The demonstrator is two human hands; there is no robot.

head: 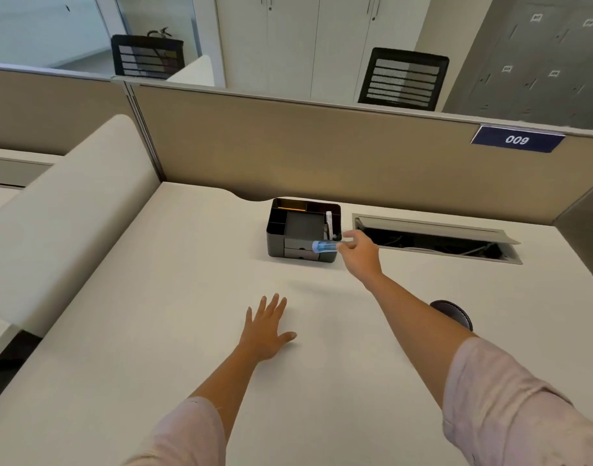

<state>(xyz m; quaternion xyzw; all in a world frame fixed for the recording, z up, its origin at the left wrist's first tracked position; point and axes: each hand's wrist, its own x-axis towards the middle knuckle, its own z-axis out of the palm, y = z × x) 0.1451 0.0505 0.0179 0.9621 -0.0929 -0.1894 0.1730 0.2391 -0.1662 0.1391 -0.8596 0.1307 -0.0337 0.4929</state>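
A black desk organizer point(296, 227) with several compartments and a small front drawer stands near the back of the pale desk point(187, 297). A white object point(329, 223) stands upright in its right compartment. My right hand point(360, 252) reaches out beside the organizer's right front corner and pinches a small blue, translucent tube-like item point(324, 246), held roughly level in front of that corner. My left hand point(266, 326) lies flat on the desk, fingers spread, nearer to me and holding nothing.
A beige partition point(322, 146) with a blue "009" label point(517, 139) walls off the desk's far side. An open cable hatch point(432, 237) lies right of the organizer. A dark round object point(453, 312) shows behind my right forearm. A cushioned divider point(69, 213) flanks the left.
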